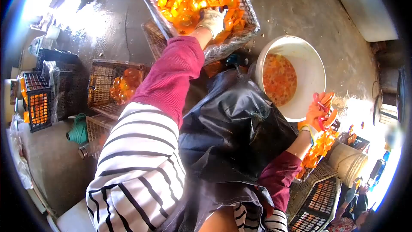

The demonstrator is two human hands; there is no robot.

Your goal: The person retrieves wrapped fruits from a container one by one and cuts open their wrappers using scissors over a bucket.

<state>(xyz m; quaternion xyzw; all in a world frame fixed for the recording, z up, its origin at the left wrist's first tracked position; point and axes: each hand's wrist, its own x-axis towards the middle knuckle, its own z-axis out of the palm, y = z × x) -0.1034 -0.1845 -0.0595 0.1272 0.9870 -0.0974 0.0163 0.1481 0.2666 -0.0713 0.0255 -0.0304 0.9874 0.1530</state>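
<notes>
My left hand (212,20), in a pale glove with dark fingertips, reaches into a plastic-lined crate (251,15) at the top. It touches the glossy orange pieces (189,0), which look like peppers; its fingers are partly hidden among them. My right hand (318,114), in an orange glove, is closed beside the rim of a white bucket (315,71). Something red shows at its fingers, too unclear to name. Small orange-red bits (279,79) fill the bottom of the bucket. Below my right hand lie more orange pieces (315,150) on a crate.
A black apron (236,124) covers my lap. To the left are a brown crate (96,81) with orange pieces, black crates (60,81) and a green spool-like object (78,129). At right stand another bucket (349,161) and a crate (317,197); people (349,210) are beyond.
</notes>
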